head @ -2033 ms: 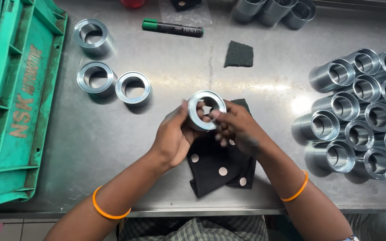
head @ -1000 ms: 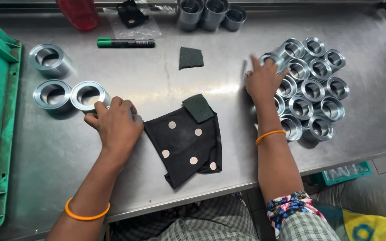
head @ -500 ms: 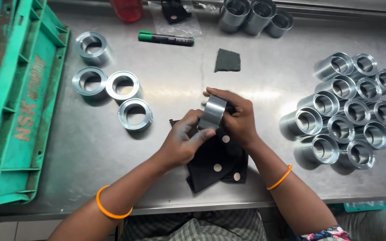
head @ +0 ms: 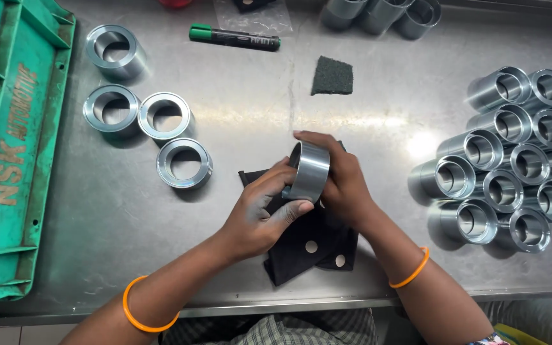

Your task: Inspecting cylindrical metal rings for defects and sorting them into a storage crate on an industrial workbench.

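Both your hands grip one steel ring [head: 308, 171], held on edge above black dotted cloth [head: 308, 246]: left hand [head: 257, 214] pinches lower rim, right hand [head: 343, 182] cups far side. Risk: smooth ring slips, drops onto tabletop [head: 257, 115], rolls into finished rings [head: 183, 163], dents edge.

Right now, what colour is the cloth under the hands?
Black with white dots; the cloth shows best in the head view, below the ring.

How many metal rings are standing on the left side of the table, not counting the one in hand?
4, none hidden: one at the far left by the green crate, two touching side by side below it, and one nearest the hands.
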